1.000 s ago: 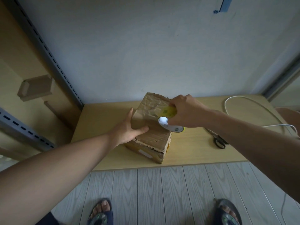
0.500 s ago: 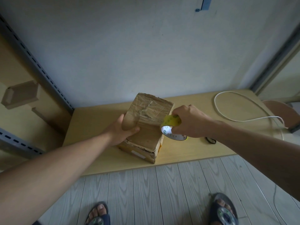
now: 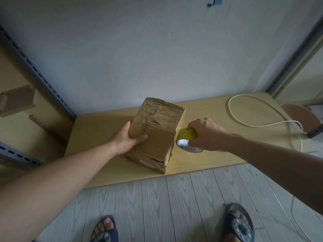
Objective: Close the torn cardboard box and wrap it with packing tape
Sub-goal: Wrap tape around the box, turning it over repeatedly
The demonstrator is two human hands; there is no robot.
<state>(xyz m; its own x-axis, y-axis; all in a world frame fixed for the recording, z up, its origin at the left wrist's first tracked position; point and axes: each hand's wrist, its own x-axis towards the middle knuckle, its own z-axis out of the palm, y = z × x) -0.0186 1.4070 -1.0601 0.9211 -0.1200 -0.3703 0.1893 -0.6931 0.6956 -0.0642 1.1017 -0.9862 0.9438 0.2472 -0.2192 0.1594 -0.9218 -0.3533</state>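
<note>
One cardboard box [image 3: 157,131] stands at the centre of one wooden table [image 3: 97,124]. One roll of yellow tape [image 3: 187,140] sits at the box's 3 o'clock side. Two hands are in view: the left hand [image 3: 129,137] at the box's 9 o'clock, the right hand [image 3: 204,133] at 3 o'clock. One white cable [image 3: 244,123] loops at 2 o'clock. Two sandalled feet show at 6 o'clock: the left sandal [image 3: 104,231] and the right sandal [image 3: 239,224].
</note>
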